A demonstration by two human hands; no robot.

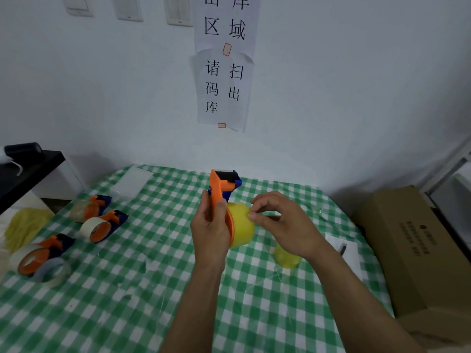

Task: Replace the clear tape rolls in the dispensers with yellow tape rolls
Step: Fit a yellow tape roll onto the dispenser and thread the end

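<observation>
The left hand [211,230] grips the dispenser [223,186], holding it upright above the cloth [142,289]. Its fingers curl round the orange frame and its thumb [221,205] presses on the side of the frame. The blue head and black roller stand above the fingertips, toward the wall.

The yellow roll [242,226] sits on the dispenser's orange hub, just right of the left palm and between the two hands.

The right hand [283,222] reaches in from the right. Its thumb and forefinger [252,215] are pinched together on the upper outer rim of the yellow roll, and the other fingers arch loosely above them. Whether a tape end lies between the fingertips cannot be told.

A spare roll [286,257], also yellow, lies on the cloth under the right wrist, partly hidden by it.

Well left of the left hand's fingers, three more dispensers lie on the cloth, each carrying clear tape:
- The far dispenser [89,208] is nearest the wall.
- The middle dispenser [104,225] is just beside the far one.
- The near dispenser [40,253] is nearest the cloth's left edge.

A loose clear roll [51,272] touches the near dispenser's front. Further left is a pale yellow bundle [25,225].

To the right of the right hand, a paper [344,248] with a small dark thing on it lies at the cloth's edge, and beyond it stands a brown box [413,250]. Above both hands, signs [224,87] with printed characters hang on the wall.
</observation>
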